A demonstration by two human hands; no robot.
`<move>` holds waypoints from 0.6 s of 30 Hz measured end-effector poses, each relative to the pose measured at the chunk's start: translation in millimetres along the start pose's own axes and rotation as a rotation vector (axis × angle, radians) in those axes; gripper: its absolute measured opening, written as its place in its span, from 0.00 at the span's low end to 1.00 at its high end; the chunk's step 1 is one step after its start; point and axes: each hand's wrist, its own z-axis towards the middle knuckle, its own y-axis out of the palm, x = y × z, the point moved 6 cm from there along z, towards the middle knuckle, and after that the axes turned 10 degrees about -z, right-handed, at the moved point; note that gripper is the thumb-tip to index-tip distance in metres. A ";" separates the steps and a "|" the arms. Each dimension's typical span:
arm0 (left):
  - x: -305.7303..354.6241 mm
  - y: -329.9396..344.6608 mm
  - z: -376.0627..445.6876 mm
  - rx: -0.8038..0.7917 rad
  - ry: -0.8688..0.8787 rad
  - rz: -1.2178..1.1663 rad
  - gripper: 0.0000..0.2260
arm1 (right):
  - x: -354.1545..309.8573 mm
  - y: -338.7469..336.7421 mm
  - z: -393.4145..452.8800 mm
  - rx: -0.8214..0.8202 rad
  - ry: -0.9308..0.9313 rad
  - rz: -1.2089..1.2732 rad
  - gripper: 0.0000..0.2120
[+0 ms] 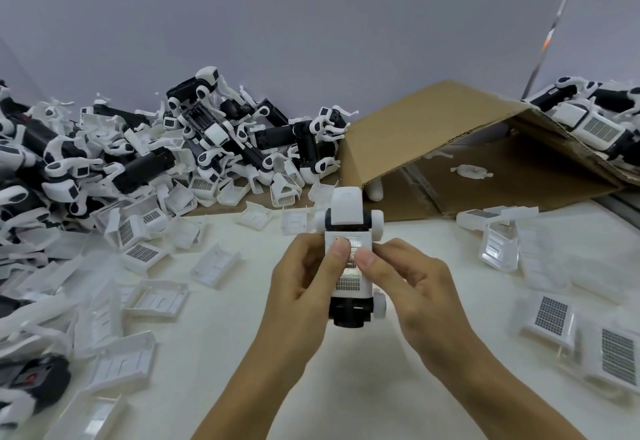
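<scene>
Both hands clasp the toy robot dog [346, 207]: left hand [298, 287] and right hand [415, 290] curl round its flanks, with both thumbs on the grid cover [348, 283] on its back. It sits between the palms, above the table [346, 387] and before the cardboard box [433, 127]. They seem to be seating the cover; next it likely needs an even, firm press to clip it in.

Table [346, 370] bare near; parts heap [156, 162] left, cardboard [450, 148] beyond.
</scene>
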 end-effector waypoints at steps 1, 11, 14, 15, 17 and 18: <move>1.7 -2.1 0.2 0.023 0.018 -0.010 0.13 | -0.3 0.9 -0.8 -0.001 -0.008 0.001 0.06; -2.5 -4.0 1.5 -0.020 -0.008 -0.052 0.15 | -1.7 -7.4 1.5 0.056 0.013 0.054 0.10; -3.7 -5.4 2.7 0.006 -0.040 -0.055 0.18 | -1.5 -3.3 3.4 -0.013 0.046 0.105 0.12; -5.6 -5.5 2.9 -0.004 -0.065 -0.058 0.19 | -0.9 -0.4 3.5 -0.031 0.065 0.104 0.12; -7.8 -6.2 3.4 -0.029 -0.089 -0.065 0.18 | -0.6 2.6 3.2 -0.042 0.073 0.046 0.12; -6.9 -6.5 3.4 -0.038 -0.078 -0.064 0.17 | -0.5 2.0 3.0 -0.030 0.065 0.019 0.11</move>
